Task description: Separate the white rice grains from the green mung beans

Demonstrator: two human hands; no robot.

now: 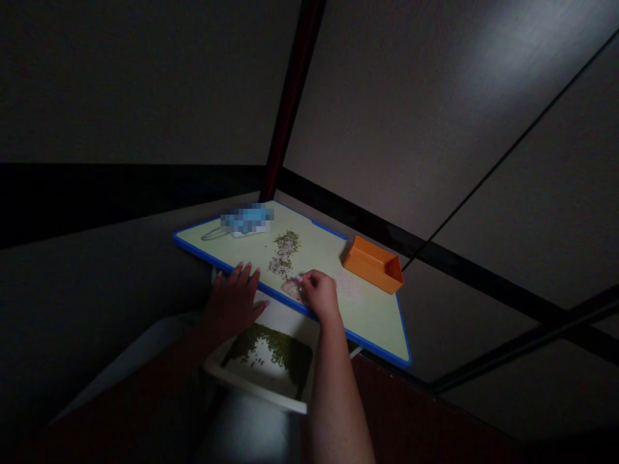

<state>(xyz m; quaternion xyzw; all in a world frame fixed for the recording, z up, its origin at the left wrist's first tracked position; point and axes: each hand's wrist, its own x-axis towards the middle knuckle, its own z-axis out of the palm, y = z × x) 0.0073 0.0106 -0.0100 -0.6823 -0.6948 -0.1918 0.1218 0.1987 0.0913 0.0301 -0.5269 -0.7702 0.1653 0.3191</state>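
Small green beans [289,240], mixed with paler grains lower down, lie in a loose patch on the pale yellow table [324,251]. My left hand [235,299] rests its spread fingertips on the blue front edge, palm down and holding nothing. Close to that edge, my right hand [320,293] has thumb and fingers pinched beside a small patch of pale and reddish bits [293,290]. What sits in the pinch is too small to make out. Below the table, a white tray [258,390] holds more green beans [280,345], heaped toward its far and right sides.
An orange open box [372,265] stands at the table's right. A thin scatter of pale grains [349,287] lies between it and my right hand. At the left back sits a pixelated blue item [247,218] with a loop. Walls meet behind the table.
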